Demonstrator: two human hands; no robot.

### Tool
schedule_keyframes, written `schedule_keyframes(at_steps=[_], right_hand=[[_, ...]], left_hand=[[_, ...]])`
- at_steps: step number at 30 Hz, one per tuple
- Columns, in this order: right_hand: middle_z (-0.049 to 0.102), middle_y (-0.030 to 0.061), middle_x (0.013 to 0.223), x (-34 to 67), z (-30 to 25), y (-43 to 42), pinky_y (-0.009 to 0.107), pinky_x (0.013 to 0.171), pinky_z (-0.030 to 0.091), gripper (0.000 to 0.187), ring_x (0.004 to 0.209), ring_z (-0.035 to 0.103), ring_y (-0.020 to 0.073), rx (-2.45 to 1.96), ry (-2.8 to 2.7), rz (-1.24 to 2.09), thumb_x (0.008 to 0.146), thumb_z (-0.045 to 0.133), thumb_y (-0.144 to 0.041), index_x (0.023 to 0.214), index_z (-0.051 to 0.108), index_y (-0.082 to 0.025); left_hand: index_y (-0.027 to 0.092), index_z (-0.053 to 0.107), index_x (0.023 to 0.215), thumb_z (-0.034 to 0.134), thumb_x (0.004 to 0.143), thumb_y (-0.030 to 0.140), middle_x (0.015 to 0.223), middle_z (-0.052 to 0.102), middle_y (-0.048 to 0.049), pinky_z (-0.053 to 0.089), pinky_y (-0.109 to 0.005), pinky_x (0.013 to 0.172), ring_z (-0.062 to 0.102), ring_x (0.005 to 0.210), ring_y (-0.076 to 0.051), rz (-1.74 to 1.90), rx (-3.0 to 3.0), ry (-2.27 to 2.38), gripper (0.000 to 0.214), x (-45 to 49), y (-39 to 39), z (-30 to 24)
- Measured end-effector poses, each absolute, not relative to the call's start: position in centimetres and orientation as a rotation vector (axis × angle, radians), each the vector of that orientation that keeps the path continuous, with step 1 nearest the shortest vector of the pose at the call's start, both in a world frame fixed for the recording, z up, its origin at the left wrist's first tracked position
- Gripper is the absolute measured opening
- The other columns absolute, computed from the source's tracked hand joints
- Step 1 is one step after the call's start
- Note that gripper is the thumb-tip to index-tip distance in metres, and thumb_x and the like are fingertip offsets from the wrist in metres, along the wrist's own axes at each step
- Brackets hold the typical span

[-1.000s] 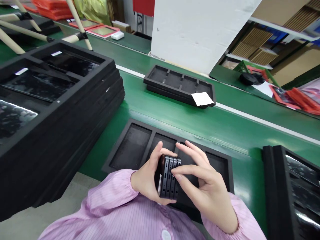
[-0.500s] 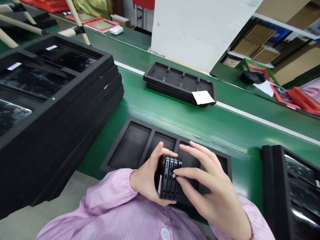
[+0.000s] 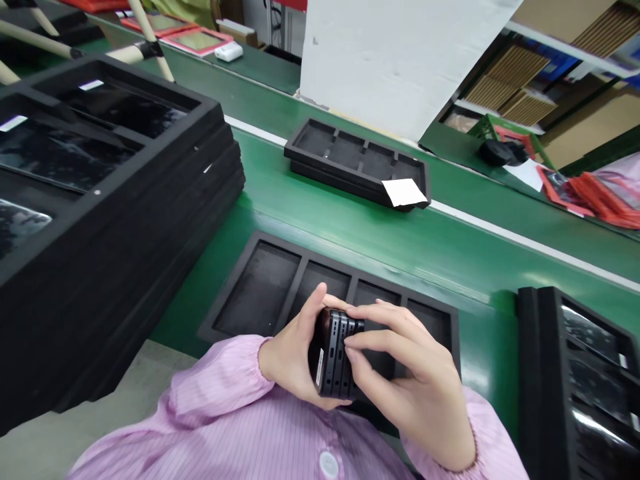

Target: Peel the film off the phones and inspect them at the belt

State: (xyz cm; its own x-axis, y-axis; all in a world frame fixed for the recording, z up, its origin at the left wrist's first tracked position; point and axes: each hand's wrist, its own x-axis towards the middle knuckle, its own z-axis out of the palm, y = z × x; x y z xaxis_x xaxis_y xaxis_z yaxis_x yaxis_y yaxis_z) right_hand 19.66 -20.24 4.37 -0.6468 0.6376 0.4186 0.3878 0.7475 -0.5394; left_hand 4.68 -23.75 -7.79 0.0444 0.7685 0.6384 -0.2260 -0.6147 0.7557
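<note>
Left hand (image 3: 293, 363) cups a stack of thin black devices (image 3: 336, 360), thumb over the top, fingers wrapped behind; closed firmly around it. Right hand (image 3: 405, 380) meets the stack from the other side, thumb pressed on the port-edge face, forefinger laid across the top; a pinch on the outer units. The stack is held in the air, just above the near tray (image 3: 260, 293), whose four pockets show bare.

Risk: the stack is several loose pieces side by side, held only by side pressure. If either thumb eases, one unit can slide out and drop edge-first onto the tray's ribs or the green belt (image 3: 380, 247).

Left: tall stack of trays (image 3: 125, 180), glossy panels in the top pockets, standing near the left elbow; a wide swing of that sleeve (image 3: 220, 413) could knock it. Right: another loaded tray (image 3: 545, 373), near the right wrist.

Farther along the belt: a second tray (image 3: 350, 157) with a white slip (image 3: 404, 192) overhanging its corner; looks likely to slip off.
</note>
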Motion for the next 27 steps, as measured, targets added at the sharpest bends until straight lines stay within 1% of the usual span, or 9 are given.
schedule_keyframes(at_steps=[7, 11, 15, 17, 19, 22, 25, 27], right_hand=[[0.074, 0.0032, 0.099, 19.3, 3.3, -20.9, 0.043, 0.096, 0.053, 0.012, 0.096, 0.071, 0.0207, -0.823, -2.192, 0.547, 0.08, 0.063, -0.012, 0.081, 0.067, -0.022], [0.073, 0.0032, 0.1, 19.4, 2.8, -20.9, 0.046, 0.101, 0.05, 0.012, 0.095, 0.071, 0.0197, -0.832, -2.159, 0.594, 0.081, 0.061, -0.011, 0.085, 0.066, -0.022], [0.074, 0.0037, 0.103, 20.0, 3.5, -20.2, 0.049, 0.104, 0.047, 0.014, 0.101, 0.069, 0.0221, -0.76, -2.287, 0.559, 0.083, 0.061, -0.013, 0.091, 0.067, -0.022], [0.075, 0.0028, 0.104, 20.4, 4.3, -19.8, 0.052, 0.108, 0.043, 0.013, 0.103, 0.069, 0.0228, -0.685, -2.421, 0.452, 0.083, 0.064, -0.013, 0.091, 0.068, -0.023], [0.075, 0.0011, 0.104, 20.6, 5.3, -19.7, 0.053, 0.113, 0.037, 0.012, 0.102, 0.069, 0.0216, -0.623, -2.535, 0.345, 0.085, 0.065, -0.014, 0.091, 0.069, -0.023], [0.076, -0.0008, 0.102, 20.6, 6.7, -20.0, 0.05, 0.12, 0.027, 0.01, 0.099, 0.07, 0.0183, -0.595, -2.653, 0.259, 0.091, 0.061, -0.013, 0.09, 0.068, -0.021], [0.075, 0.0008, 0.101, 20.4, 7.4, -20.3, 0.046, 0.124, 0.02, 0.014, 0.1, 0.07, 0.0168, -0.569, -2.729, 0.208, 0.094, 0.056, -0.011, 0.091, 0.068, -0.017], [0.075, 0.0032, 0.101, 20.3, 7.4, -20.4, 0.044, 0.125, 0.018, 0.013, 0.1, 0.07, 0.0166, -0.543, -2.733, 0.196, 0.094, 0.056, -0.009, 0.093, 0.068, -0.015]], left_hand=[[0.042, -0.004, 0.154, 0.094, 0.044, 0.023, 0.133, 0.045, -0.0085, 0.045, -0.045, 0.101, 0.056, 0.12, -0.028, 1.661, 1.558, 0.571, 0.149, 4.7, -23.8, -7.7], [0.041, -0.004, 0.154, 0.093, 0.049, 0.027, 0.134, 0.045, -0.0083, 0.044, -0.044, 0.103, 0.055, 0.121, -0.028, 1.67, 1.552, 0.571, 0.144, 4.8, -23.8, -7.9], [0.04, -0.003, 0.154, 0.092, 0.05, 0.028, 0.134, 0.045, -0.0086, 0.044, -0.045, 0.103, 0.055, 0.121, -0.027, 1.675, 1.552, 0.573, 0.142, 4.8, -23.8, -7.8], [0.041, -0.004, 0.154, 0.093, 0.048, 0.027, 0.133, 0.045, -0.0089, 0.045, -0.045, 0.101, 0.055, 0.119, -0.027, 1.668, 1.566, 0.587, 0.144, 4.8, -23.8, -7.7], [0.041, -0.006, 0.154, 0.094, 0.048, 0.027, 0.132, 0.045, -0.0091, 0.047, -0.044, 0.099, 0.056, 0.117, -0.027, 1.657, 1.589, 0.601, 0.146, 4.8, -23.8, -7.5], [0.041, -0.007, 0.154, 0.092, 0.049, 0.031, 0.13, 0.046, -0.009, 0.049, -0.043, 0.098, 0.056, 0.117, -0.026, 1.658, 1.638, 0.616, 0.145, 4.9, -23.8, -7.4], [0.038, -0.006, 0.155, 0.09, 0.053, 0.034, 0.13, 0.046, -0.0093, 0.05, -0.041, 0.097, 0.057, 0.115, -0.025, 1.679, 1.651, 0.632, 0.14, 4.9, -23.8, -7.5], [0.036, -0.005, 0.155, 0.09, 0.054, 0.032, 0.131, 0.045, -0.0101, 0.05, -0.041, 0.097, 0.057, 0.114, -0.024, 1.68, 1.645, 0.64, 0.139, 4.9, -23.9, -7.5]])
